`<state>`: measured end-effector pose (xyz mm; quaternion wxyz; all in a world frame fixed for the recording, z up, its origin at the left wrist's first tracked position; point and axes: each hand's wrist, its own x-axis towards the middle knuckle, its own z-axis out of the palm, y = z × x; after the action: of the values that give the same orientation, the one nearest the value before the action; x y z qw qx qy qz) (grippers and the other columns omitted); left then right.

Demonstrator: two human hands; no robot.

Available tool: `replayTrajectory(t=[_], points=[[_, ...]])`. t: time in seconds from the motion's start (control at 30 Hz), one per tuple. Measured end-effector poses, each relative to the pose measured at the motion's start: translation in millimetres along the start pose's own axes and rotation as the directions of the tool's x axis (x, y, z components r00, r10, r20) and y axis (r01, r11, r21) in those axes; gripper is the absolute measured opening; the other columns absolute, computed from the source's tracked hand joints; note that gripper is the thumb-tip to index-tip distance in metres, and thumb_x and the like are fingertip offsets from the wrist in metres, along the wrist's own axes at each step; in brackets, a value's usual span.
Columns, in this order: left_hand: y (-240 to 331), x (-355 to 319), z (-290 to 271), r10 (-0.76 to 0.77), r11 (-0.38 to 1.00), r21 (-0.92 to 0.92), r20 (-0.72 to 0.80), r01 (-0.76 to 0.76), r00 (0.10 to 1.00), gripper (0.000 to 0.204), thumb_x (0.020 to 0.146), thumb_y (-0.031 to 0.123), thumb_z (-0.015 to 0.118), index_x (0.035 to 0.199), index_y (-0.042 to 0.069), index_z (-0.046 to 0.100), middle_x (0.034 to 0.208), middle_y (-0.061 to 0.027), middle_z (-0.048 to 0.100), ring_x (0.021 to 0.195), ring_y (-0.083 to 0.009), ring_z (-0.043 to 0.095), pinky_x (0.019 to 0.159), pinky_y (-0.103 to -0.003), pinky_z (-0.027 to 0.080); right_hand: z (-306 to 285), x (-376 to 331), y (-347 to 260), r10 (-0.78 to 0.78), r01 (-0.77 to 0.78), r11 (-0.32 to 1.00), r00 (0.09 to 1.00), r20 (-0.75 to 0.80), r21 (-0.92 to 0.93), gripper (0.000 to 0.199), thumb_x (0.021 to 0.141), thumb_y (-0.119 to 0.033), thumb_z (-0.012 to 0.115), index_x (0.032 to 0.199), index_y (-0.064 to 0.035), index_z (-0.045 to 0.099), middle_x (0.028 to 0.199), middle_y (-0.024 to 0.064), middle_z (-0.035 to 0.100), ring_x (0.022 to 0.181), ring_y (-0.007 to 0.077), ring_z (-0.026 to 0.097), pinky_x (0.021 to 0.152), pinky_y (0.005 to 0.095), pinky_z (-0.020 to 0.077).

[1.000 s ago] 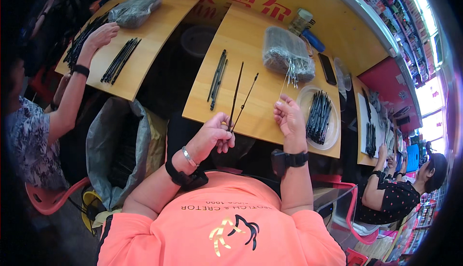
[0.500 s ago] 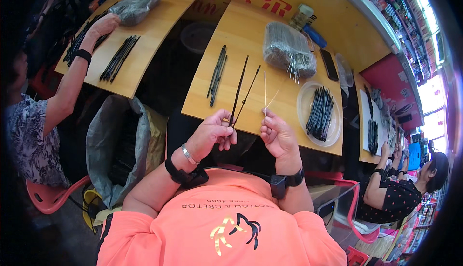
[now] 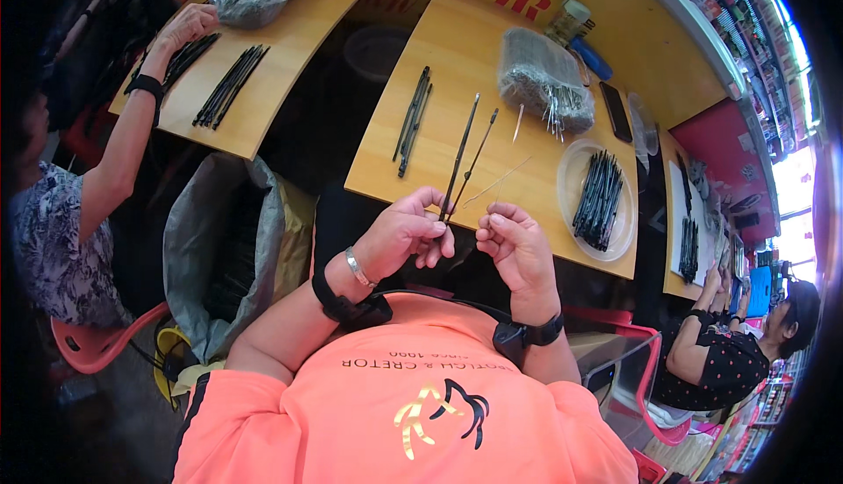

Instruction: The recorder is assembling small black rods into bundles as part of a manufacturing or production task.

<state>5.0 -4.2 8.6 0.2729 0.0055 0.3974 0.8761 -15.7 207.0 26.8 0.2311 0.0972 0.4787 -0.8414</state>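
Two thin black rods (image 3: 460, 157) stand upright in my left hand (image 3: 420, 234), its thumb and fingers closed round their lower ends. Close to its right, my right hand (image 3: 520, 247) pinches a thin silvery wire (image 3: 499, 177) between thumb and fingertips. Part of the wire is too fine to follow, and I cannot tell whether it touches the rods. Both hands are just off the near edge of the wooden table (image 3: 395, 190). On the table, a few more black rods (image 3: 413, 124) lie to the left, and a round clear plastic tray (image 3: 575, 236) on the right holds a bundle of black rods (image 3: 599, 200).
A plastic bag of silvery wires (image 3: 544, 80) lies at the back of the table, near a jar (image 3: 568, 21) and a phone (image 3: 616, 112). A grey sack (image 3: 187, 247) stands on the floor at left. Co-workers sit at tables left (image 3: 290, 41) and right (image 3: 676, 212).
My right hand has moved closer to my left, bringing the wire beside the rods and tilting it. The view has shifted slightly. At left, the co-worker's hand has moved off the grey bag.
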Motion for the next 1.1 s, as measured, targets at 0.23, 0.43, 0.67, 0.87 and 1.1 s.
replayTrajectory(t=[0.23,0.43,0.67,0.87,1.1], points=[[-6.7,3.1,1.8,-0.028,0.992,-0.120,0.102,0.040,0.994,0.024,0.084,0.006,0.054,0.105,0.007,0.043,0.072,-0.0158,0.062,0.044,-0.0156,0.053,0.041,-0.022,0.039,5.6,1.7,1.8,-0.049,0.042,0.997,0.994,0.095,0.070,0.022,0.087,-0.003,0.056,0.108,0.0017,0.055,0.085,0.0084,0.061,0.073,0.0147,0.064,0.068,0.0274,0.0568],[-8.6,4.6,-0.8,-0.048,0.992,-0.110,0.120,0.062,0.992,0.026,0.083,0.005,0.054,0.106,0.007,0.043,0.073,-0.0161,0.063,0.045,-0.0160,0.053,0.041,-0.022,0.040,4.7,-0.5,5.4,0.026,-0.025,1.000,0.991,0.131,-0.007,0.018,0.087,-0.004,0.055,0.104,0.0012,0.055,0.085,0.0081,0.060,0.075,0.0150,0.063,0.068,0.0277,0.0569],[-5.9,4.8,-1.6,-0.039,0.991,-0.125,0.128,0.055,0.991,0.028,0.082,0.002,0.048,0.109,0.004,0.040,0.076,-0.0181,0.063,0.052,-0.0176,0.058,0.045,-0.022,0.044,0.1,0.1,5.3,-0.011,0.016,0.997,0.997,0.074,-0.069,0.009,0.088,-0.009,0.057,0.095,-0.0020,0.056,0.080,0.0071,0.061,0.072,0.0143,0.063,0.065,0.0281,0.0563],[-7.0,5.9,-4.1,-0.043,0.990,-0.125,0.127,0.059,0.991,0.035,0.081,0.000,0.047,0.114,0.004,0.037,0.078,-0.0199,0.063,0.052,-0.0189,0.059,0.045,-0.023,0.045,-0.2,2.8,11.0,-0.146,0.143,0.976,0.989,-0.010,-0.164,0.009,0.087,-0.009,0.060,0.093,-0.0025,0.057,0.077,0.0047,0.060,0.067,0.0126,0.062,0.061,0.0255,0.0548],[-7.0,6.2,-0.8,-0.056,0.982,-0.171,0.158,0.083,0.986,0.043,0.082,-0.001,0.046,0.123,0.002,0.033,0.077,-0.0204,0.063,0.051,-0.0195,0.058,0.045,-0.024,0.045,7.6,5.3,12.8,-0.152,0.144,0.975,0.988,-0.033,-0.171,0.011,0.087,-0.007,0.060,0.095,-0.0004,0.057,0.082,0.0096,0.064,0.068,0.0139,0.064,0.062,0.0252,0.0548]])
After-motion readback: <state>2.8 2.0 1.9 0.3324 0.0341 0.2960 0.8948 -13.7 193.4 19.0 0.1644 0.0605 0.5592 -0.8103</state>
